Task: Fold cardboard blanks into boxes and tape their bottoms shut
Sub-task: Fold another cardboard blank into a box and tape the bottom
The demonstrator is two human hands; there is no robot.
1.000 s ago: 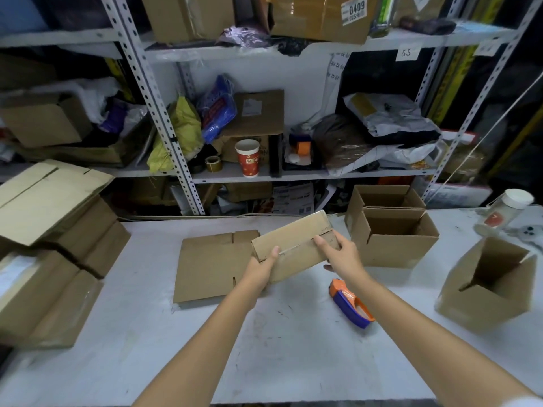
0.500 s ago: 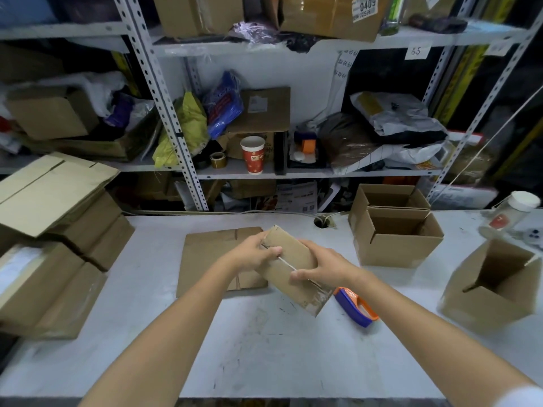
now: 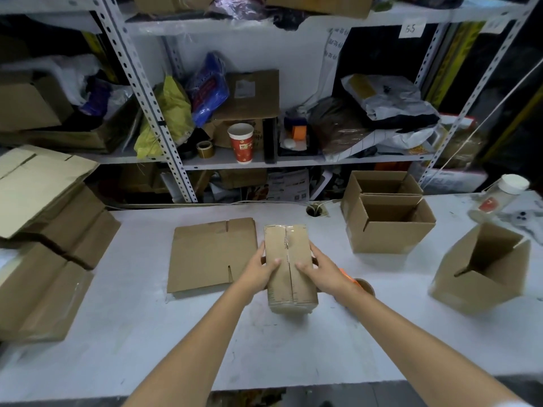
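A small folded cardboard box (image 3: 289,277) stands on the white table (image 3: 141,333) at the middle, its flapped face up with a centre seam running away from me. My left hand (image 3: 260,270) grips its left side, thumb on top. My right hand (image 3: 320,270) grips its right side, thumb on the top face. A flat cardboard blank (image 3: 210,254) lies just left of the box. The orange tape dispenser (image 3: 357,284) is mostly hidden behind my right wrist.
Two open boxes (image 3: 388,230) stand nested at the back right. Another open box (image 3: 482,268) tilts at the far right, beside a white-capped bottle (image 3: 499,195). Stacked cardboard (image 3: 44,239) fills the left side. Cluttered metal shelves (image 3: 244,160) rise behind the table.
The box has turned from a slanted hold in the air to standing on the table with its seam facing up. Both hands moved to its two sides.
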